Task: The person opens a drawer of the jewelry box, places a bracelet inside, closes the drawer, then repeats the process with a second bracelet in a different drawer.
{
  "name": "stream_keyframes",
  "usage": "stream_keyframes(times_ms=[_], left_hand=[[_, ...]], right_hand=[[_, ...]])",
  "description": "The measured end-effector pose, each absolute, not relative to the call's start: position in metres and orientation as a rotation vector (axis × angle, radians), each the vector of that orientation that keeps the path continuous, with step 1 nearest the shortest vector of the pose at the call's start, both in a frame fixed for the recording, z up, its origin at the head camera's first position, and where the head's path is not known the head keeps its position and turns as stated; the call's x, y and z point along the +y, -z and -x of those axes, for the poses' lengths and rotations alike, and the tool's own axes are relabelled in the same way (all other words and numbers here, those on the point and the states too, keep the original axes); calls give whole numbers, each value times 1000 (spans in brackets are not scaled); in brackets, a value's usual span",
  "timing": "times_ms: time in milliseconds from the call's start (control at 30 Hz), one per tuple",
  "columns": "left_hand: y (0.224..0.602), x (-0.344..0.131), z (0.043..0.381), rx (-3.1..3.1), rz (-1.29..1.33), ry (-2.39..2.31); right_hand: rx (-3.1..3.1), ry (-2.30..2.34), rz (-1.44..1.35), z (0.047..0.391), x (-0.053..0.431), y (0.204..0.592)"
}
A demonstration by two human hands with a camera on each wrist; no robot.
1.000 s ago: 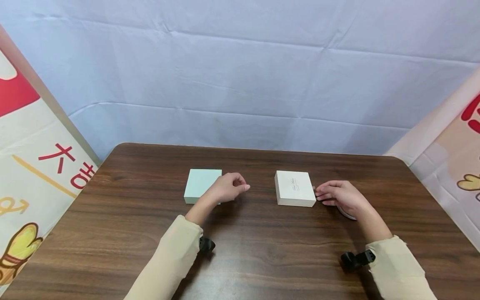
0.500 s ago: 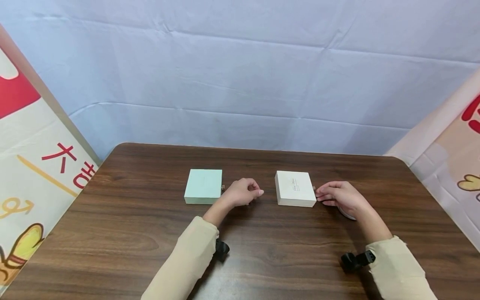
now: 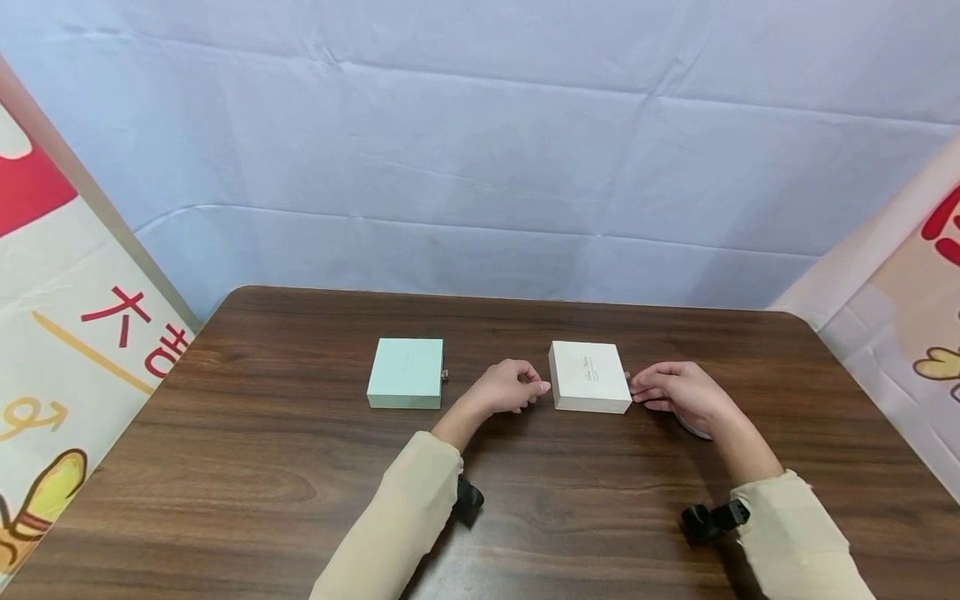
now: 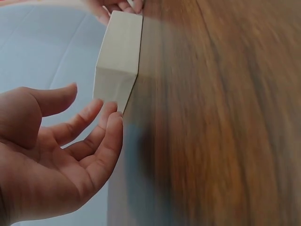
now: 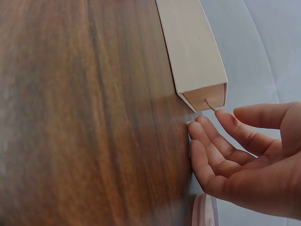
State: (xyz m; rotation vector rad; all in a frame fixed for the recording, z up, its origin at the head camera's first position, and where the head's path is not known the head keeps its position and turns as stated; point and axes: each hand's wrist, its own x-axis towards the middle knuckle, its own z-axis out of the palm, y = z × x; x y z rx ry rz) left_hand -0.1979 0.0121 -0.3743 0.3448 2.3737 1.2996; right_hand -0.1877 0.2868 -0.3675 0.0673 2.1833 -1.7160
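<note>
A flat white drawer box (image 3: 590, 377) with small printed lettering lies between my hands. My left hand (image 3: 510, 387) is at its left end, fingers loosely bent; in the left wrist view the fingertips (image 4: 113, 110) are at or very near the box's end, and the thumb stands apart. My right hand (image 3: 682, 392) is at the other end. In the right wrist view a thin pull tab (image 5: 209, 104) sticks out of the drawer front and reaches my index fingertip. The thumb tip lies just behind that; no grip on the tab shows.
A mint-green box (image 3: 406, 372) with a small tab on its right side lies to the left on the brown wooden table (image 3: 300, 467). A pale round object (image 3: 693, 427) is partly hidden under my right hand. A pale cloth backdrop (image 3: 480, 167) hangs behind the table.
My left hand has moved right, away from the mint-green box to the white box's left end. The mint-green box's tab has come into sight. My right hand and both boxes have stayed in place.
</note>
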Motion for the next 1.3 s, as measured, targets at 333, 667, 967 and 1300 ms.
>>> stream_keyframes(times_ms=[333, 667, 967, 1300], left_hand=[[380, 27, 201, 2383, -314, -1272], [382, 33, 200, 2410, -301, -1277], [380, 39, 200, 2417, -221, -1292], [380, 42, 199, 2382, -165, -1377]], right_hand=[[2159, 1738, -58, 188, 286, 368], [2167, 1720, -57, 187, 286, 367], [2182, 1696, -74, 188, 287, 368], [2173, 1707, -74, 187, 286, 367]])
